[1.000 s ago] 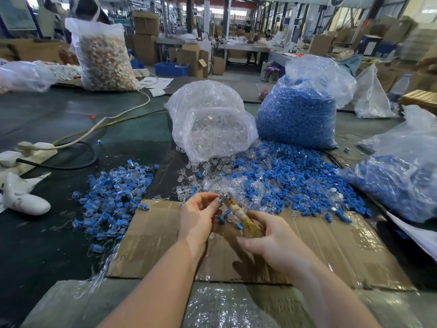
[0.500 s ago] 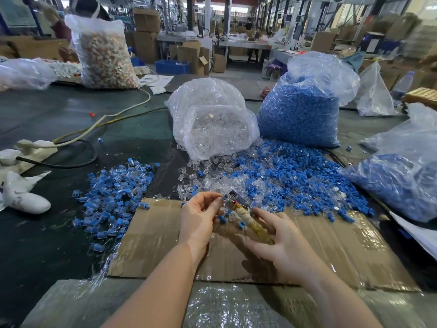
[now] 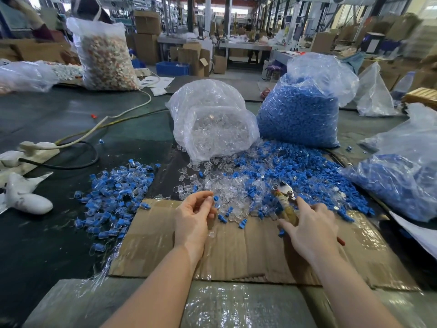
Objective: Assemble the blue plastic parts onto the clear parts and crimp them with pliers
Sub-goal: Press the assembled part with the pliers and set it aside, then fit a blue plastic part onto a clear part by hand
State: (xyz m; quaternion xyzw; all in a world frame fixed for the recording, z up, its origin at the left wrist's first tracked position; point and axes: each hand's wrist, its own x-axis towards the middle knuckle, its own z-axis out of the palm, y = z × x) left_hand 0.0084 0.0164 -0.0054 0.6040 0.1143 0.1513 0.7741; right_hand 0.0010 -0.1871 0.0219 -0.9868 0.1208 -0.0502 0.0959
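Cardboard (image 3: 236,252) covers the worktop's near edge. Over it the left hand (image 3: 192,216) pinches a small piece (image 3: 215,199), while the right hand (image 3: 307,229), fingers loosely spread, holds the pliers (image 3: 285,200), now swung right, clear of the piece. That suggests one crimp is finished. Beyond lie loose parts (image 3: 272,178); finished ones (image 3: 113,192) are heaped left.

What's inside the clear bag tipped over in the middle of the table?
The clear bag holds transparent plastic parts, some spilling from its mouth toward the loose pile. The crinkled film hides how deep they go, and whether anything else lies among them.
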